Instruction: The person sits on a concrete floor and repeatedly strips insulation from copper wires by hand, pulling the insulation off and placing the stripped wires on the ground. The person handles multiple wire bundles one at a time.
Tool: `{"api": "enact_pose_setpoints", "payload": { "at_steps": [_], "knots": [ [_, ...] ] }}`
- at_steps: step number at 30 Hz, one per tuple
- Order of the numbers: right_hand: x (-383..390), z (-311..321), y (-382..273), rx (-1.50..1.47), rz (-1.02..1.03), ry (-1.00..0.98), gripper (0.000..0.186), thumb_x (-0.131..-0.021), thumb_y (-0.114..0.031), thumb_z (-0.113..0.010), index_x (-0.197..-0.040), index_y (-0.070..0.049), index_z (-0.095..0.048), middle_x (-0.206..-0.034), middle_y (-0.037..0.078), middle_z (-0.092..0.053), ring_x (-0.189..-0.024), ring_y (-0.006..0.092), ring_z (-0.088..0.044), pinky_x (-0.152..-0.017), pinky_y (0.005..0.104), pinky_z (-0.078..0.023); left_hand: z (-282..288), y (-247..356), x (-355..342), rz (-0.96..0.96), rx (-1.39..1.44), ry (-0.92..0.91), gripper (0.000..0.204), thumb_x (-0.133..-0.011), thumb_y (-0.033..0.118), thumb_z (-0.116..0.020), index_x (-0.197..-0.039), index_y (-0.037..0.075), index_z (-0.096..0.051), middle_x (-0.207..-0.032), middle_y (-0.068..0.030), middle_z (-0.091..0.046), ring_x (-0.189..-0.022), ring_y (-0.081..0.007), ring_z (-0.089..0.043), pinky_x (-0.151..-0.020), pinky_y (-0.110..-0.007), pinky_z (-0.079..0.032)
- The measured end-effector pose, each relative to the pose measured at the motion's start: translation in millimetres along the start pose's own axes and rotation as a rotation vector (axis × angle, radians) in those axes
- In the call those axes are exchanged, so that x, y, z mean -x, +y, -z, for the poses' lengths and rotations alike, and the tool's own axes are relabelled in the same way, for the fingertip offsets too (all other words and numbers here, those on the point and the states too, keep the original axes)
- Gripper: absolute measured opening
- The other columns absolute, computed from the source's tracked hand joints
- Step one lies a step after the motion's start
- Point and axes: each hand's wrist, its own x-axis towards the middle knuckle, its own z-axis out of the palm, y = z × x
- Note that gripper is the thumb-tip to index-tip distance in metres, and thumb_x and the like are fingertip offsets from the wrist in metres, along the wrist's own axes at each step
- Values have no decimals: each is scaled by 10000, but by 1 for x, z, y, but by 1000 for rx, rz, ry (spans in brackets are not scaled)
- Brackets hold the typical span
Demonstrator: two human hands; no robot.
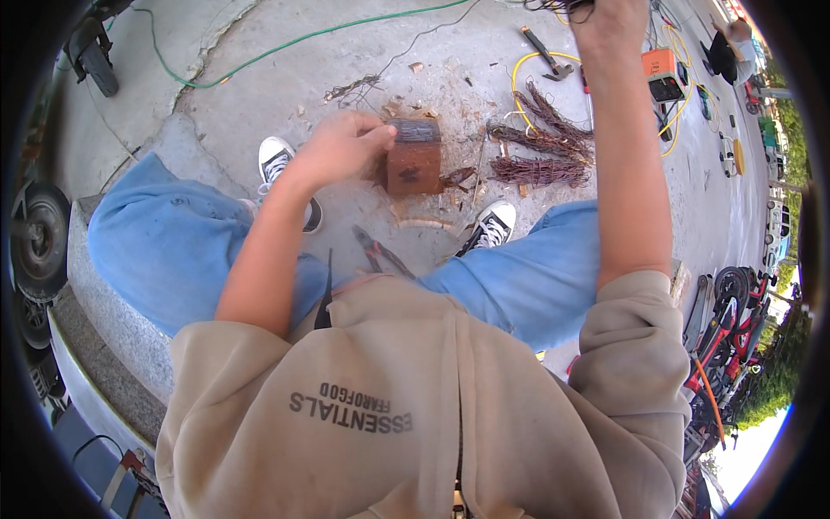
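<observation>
A reddish-brown block (pixel 413 169) with a dark, ridged top section rests on the concrete between my shoes. My left hand (pixel 346 145) is at its upper left side, fingers curled and the thumb lying along the corner; the fingertips are partly hidden. At the top edge of the view, my right hand (pixel 612 24) is raised far forward and closed round a tangle of dark thin wire (pixel 558 5), much of it cut off by the frame. Several bundles of reddish-brown wire (pixel 540 170) lie right of the block. Red-handled pliers (pixel 380 253) are on the ground between my legs.
A hammer (pixel 546 54) lies beyond the wire bundles, near a yellow cable (pixel 519 69). An orange and black box (pixel 664 73) stands farther right. A green hose (pixel 285 41) crosses the far ground. Scraps surround the block. Another person (pixel 735 50) is at far right.
</observation>
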Motion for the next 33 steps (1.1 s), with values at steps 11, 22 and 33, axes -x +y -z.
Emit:
{"api": "enact_pose_setpoints", "payload": {
  "at_steps": [11, 22, 33],
  "knots": [
    [-7, 65, -101, 638, -206, -165, 157, -913, -169, -630, -823, -47, -592, -668, 34, -556, -585, 115, -553, -628, 319, -551, 11, -9, -12, -208, 352, 156, 173, -812, 132, -709, -917, 29, -618, -670, 22, -552, -561, -69, -515, -551, -267, -465],
    [95, 52, 18, 1248, -802, -583, 700, -715, -343, -847, -1195, 75, -557, -764, 65, -630, -514, 114, -556, -542, 264, -463, 23, 33, -7, -807, -404, 749, 81, -778, 121, -708, -842, 102, -661, -788, -26, -610, -739, -226, -602, -641, -353, -472],
    [123, 38, 73, 878, -801, -517, 323, -718, -265, -852, -867, -27, -691, -820, 28, -676, -763, 114, -585, -754, 272, -474, 26, 98, -32, -1034, -395, 688, 104, -783, 143, -738, -832, 68, -685, -854, -31, -663, -830, -223, -615, -736, -355, -496]
  ]
}}
